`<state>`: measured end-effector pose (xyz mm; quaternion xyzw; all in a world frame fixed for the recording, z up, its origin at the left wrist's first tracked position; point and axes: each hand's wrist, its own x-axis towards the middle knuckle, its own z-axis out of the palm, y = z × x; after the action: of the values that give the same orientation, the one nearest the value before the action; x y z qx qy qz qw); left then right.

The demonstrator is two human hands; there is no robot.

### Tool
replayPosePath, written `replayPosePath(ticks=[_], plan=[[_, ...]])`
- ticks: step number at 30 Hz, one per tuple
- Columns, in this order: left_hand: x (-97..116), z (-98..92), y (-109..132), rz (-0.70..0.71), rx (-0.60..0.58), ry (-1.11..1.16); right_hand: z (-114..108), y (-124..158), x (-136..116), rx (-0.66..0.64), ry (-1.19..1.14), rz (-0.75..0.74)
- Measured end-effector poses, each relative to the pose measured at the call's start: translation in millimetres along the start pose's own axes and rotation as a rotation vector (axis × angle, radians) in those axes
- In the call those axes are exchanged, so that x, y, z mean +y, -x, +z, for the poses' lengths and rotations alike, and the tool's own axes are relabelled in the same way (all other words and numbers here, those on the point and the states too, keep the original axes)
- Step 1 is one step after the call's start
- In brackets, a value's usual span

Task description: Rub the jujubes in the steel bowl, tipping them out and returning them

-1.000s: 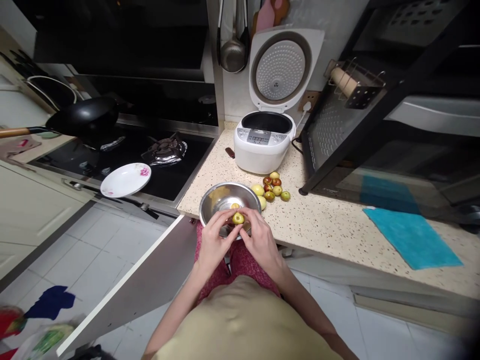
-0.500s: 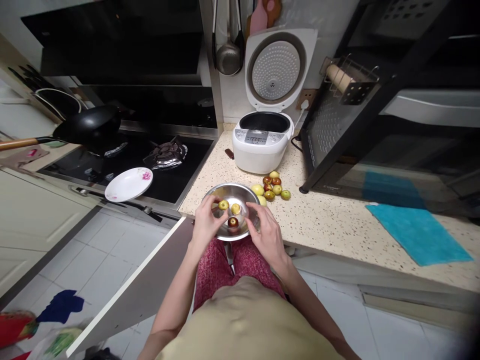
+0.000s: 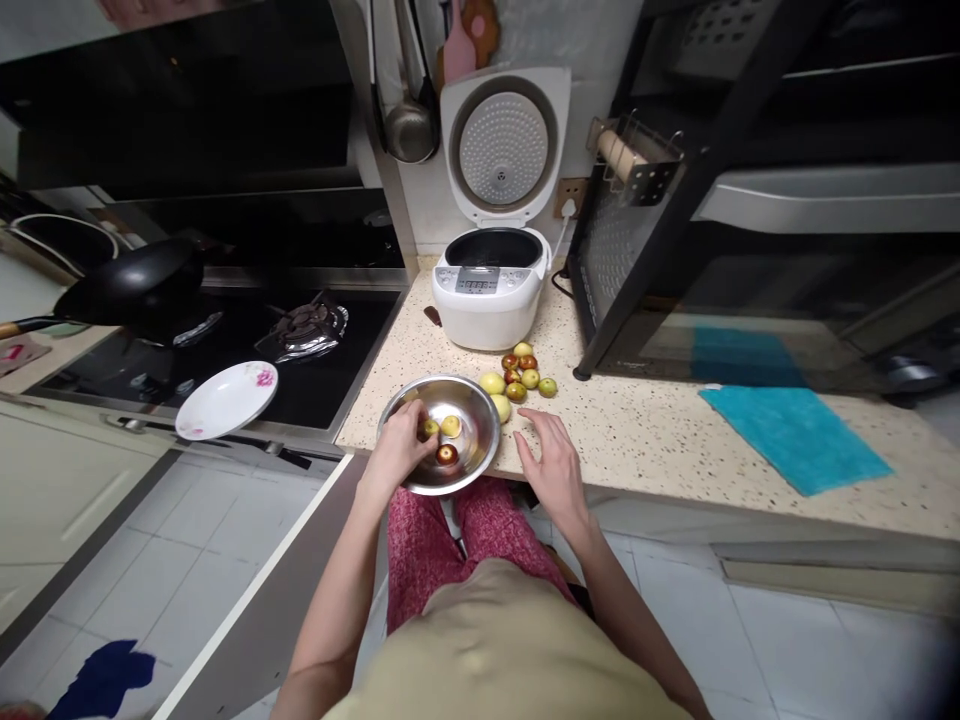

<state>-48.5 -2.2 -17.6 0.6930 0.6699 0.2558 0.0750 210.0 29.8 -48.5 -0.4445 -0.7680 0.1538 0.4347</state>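
A steel bowl (image 3: 480, 400) stands at the counter's front edge. Inside it lie a yellow jujube (image 3: 450, 426) and a dark red jujube (image 3: 447, 454). My left hand (image 3: 400, 446) reaches over the bowl's left side, thumb and fingers closed on a greenish jujube (image 3: 429, 428), low in the bowl. To the right of the bowl, my right hand (image 3: 553, 462) hovers over the counter edge, thumb and fingers apart, with nothing in it. Just beyond it sits a pile of green and red-brown jujubes (image 3: 515, 392).
Behind the pile stands a white rice cooker (image 3: 487, 315), lid up. A flowered white plate (image 3: 225, 402) overhangs the front of the stove at left. On the right are a black rack (image 3: 611, 270) and a blue cloth (image 3: 799, 435). A cabinet door (image 3: 300, 560) stands open at left.
My right hand has left the bowl's rim and moved right, over the counter. My left hand has lowered its jujube further into the bowl. The view has shifted a little to the right.
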Motion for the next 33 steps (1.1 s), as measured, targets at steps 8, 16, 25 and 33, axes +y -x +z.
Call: replayPosePath(ticks=[8,16,25,33], plan=[[11,-14.7,18,-0.057,0.042,-0.015,-1,-34,48,0.065,0.235,0.113],[36,-26.1,50,-0.044,0.152,0.028,11,-48,61,0.025,0.347,0.147],[38,-14.5,63,-0.049,0.184,0.096,2,-51,49,0.001,0.350,0.181],[26,-7.4,70,-0.052,0.284,0.118,-13,-46,-13,-0.052,0.012,-0.020]])
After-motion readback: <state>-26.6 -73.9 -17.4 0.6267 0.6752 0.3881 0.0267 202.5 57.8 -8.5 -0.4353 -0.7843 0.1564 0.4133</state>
